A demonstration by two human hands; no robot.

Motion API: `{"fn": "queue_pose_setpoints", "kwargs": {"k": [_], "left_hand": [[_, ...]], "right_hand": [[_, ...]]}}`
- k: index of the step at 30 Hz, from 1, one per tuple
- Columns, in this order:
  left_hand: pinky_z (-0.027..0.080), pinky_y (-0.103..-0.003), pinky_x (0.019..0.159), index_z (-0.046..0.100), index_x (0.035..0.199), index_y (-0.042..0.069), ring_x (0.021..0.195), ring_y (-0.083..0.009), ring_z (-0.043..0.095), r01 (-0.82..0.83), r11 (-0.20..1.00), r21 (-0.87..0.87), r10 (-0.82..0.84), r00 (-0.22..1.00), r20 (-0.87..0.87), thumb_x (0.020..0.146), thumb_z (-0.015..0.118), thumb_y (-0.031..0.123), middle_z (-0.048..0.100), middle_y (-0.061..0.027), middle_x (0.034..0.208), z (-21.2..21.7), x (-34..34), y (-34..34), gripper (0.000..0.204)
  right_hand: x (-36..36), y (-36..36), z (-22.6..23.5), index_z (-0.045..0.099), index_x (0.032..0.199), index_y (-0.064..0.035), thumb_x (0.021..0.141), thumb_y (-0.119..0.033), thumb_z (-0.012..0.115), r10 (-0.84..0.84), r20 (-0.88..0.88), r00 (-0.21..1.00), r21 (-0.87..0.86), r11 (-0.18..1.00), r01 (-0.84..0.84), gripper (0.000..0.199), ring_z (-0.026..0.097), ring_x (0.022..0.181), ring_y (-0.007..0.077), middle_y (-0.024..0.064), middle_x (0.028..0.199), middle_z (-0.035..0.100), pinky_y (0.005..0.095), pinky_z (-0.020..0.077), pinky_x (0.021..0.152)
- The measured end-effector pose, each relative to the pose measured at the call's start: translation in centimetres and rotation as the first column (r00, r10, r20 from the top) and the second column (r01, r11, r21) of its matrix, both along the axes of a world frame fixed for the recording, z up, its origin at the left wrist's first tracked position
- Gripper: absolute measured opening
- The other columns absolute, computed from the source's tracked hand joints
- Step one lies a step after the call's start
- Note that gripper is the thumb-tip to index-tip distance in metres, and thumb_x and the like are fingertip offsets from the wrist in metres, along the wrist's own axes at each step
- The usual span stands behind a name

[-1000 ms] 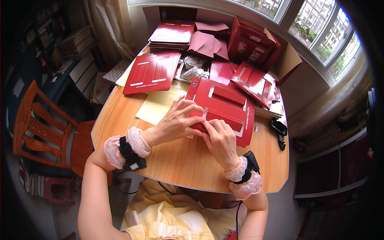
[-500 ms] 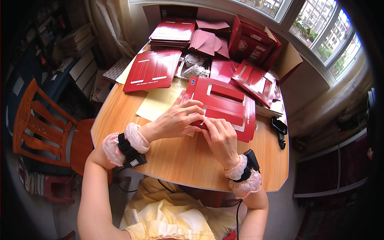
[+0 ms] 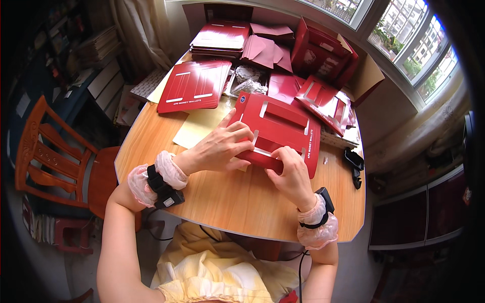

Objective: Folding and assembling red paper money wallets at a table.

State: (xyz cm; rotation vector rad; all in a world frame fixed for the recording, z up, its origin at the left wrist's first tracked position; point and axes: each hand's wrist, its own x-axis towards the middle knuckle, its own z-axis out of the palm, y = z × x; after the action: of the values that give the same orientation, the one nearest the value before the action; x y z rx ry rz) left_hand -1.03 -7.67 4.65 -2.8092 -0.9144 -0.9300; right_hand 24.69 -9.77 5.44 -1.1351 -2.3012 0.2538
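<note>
Taking the wooden table as a dial with twelve at the far edge, the red slotted card lies just off the centre toward two o'clock, on what looks like a stack of similar cards, its near edge toward six. The two hands are apart, with a strip of that near edge showing between them. The right hand pinches the edge at the card's five o'clock, thumb at the edge and fingers over the top. The left hand touches the card's corner at its eight o'clock, index finger stretched toward twelve and the others curled; I cannot tell whether it grips. A pale pink cuff and a black strap circle each wrist. Close to the left hand, toward the dial's ten o'clock, lies a yellow sheet, and a fanned pile of red cards sits at eleven. Farther off, just short of twelve, stands a thicker red stack, with pink envelopes beside it just past twelve. A red box stands open between one and two, slotted red packs lie tilted at two, and a small black object rests just past three. A carved wooden chair stands off the table at nine
</note>
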Motion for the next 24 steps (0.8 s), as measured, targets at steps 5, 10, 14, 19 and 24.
{"fn": "queue_pose_setpoints", "kwargs": {"k": [5, 10, 14, 19, 24], "left_hand": [[0.027, -0.065, 0.123, 0.071, 0.105, 0.013, 0.107, -0.0202, 0.063, 0.038, 0.999, 0.031, -0.038, 0.999, 0.022, 0.082, 0.082, 0.033, 0.063, -0.0016, 0.1, -1.2, 1.4, -0.2, 0.032], [0.029, -0.063, 0.122, 0.074, 0.106, 0.015, 0.101, -0.0206, 0.065, 0.067, 0.996, 0.061, -0.068, 0.997, 0.023, 0.083, 0.083, 0.031, 0.064, -0.0011, 0.095, -1.7, 1.7, -0.3, 0.03], [0.034, -0.06, 0.121, 0.075, 0.104, 0.016, 0.095, -0.0201, 0.065, 0.077, 0.995, 0.066, -0.078, 0.997, 0.019, 0.082, 0.083, 0.028, 0.063, -0.0004, 0.092, -1.5, 1.7, -0.4, 0.026], [0.039, -0.055, 0.118, 0.075, 0.1, 0.015, 0.092, -0.0198, 0.064, 0.051, 0.992, 0.114, -0.052, 0.999, 0.004, 0.082, 0.082, 0.027, 0.063, -0.0004, 0.09, -1.1, 1.7, -0.5, 0.023], [0.041, -0.05, 0.115, 0.073, 0.097, 0.012, 0.094, -0.0209, 0.063, 0.038, 0.991, 0.125, -0.043, 0.998, 0.037, 0.082, 0.081, 0.024, 0.062, -0.002, 0.092, -0.8, 1.4, -0.4, 0.021]], "right_hand": [[-0.6, -0.1, -0.4, 0.061, 0.101, -0.0015, 0.077, -0.008, 0.08, 0.075, -0.071, 0.995, -0.106, 0.991, -0.082, 0.032, 0.062, 0.096, 0.0343, 0.0139, 0.098, 0.063, 0.0435, 0.0501, 0.086], [-0.7, -0.4, -0.4, 0.062, 0.098, -0.0008, 0.077, -0.008, 0.081, 0.065, -0.058, 0.996, -0.102, 0.992, -0.071, 0.029, 0.062, 0.097, 0.0343, 0.0141, 0.097, 0.063, 0.044, 0.0506, 0.087], [-0.8, -0.5, -0.3, 0.064, 0.095, -0.0019, 0.077, -0.01, 0.08, 0.061, -0.05, 0.997, -0.096, 0.993, -0.065, 0.026, 0.062, 0.094, 0.0329, 0.0134, 0.095, 0.062, 0.0432, 0.0504, 0.085], [-1.0, -0.5, 0.2, 0.068, 0.096, -0.0058, 0.078, -0.015, 0.078, 0.056, 0.161, 0.985, 0.212, 0.973, -0.09, 0.022, 0.06, 0.092, 0.0264, 0.0078, 0.094, 0.059, 0.0397, 0.0484, 0.081], [-1.2, -0.5, 0.2, 0.071, 0.102, -0.0056, 0.079, -0.016, 0.079, 0.034, 0.15, 0.988, 0.275, 0.958, -0.075, 0.027, 0.059, 0.094, 0.0257, 0.0067, 0.095, 0.059, 0.0399, 0.0486, 0.081]]}}
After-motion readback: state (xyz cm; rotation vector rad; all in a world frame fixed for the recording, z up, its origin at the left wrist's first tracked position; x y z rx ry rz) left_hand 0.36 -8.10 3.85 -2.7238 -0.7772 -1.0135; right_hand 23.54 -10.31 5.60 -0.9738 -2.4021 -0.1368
